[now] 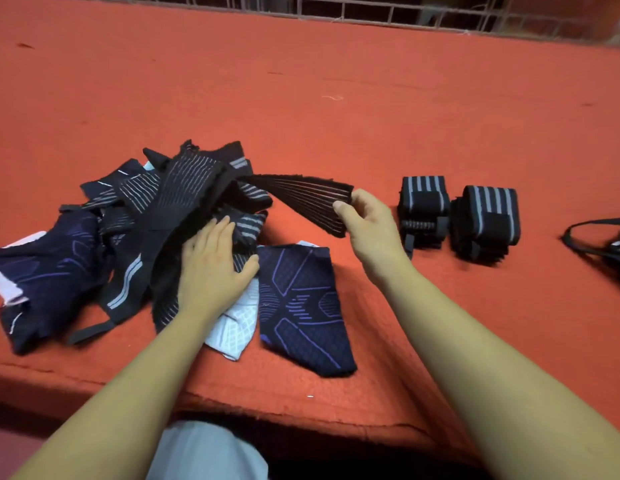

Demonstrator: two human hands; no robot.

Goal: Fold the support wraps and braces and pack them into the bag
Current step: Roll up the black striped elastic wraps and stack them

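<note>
My right hand (365, 220) pinches the end of a black ribbed wrap (301, 197) with thin pale stripes, stretching from the tangled pile (128, 237) near the bench (336, 98) front-left edge, left hand (215, 268) flat, fingers straight, pressing the pile.

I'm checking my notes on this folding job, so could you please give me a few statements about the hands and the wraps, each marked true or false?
1. The right hand pinches the end of a black striped wrap. True.
2. The left hand is lifted clear of the pile. False: it rests flat on the pile, fingers straight.
3. Two rolled wraps stand side by side to the right of the right hand. True.
4. The rolled wraps lie on top of the pile. False: they stand on the red cloth, apart from the pile.
5. A navy brace lies flat near the table's front edge. True.
</note>
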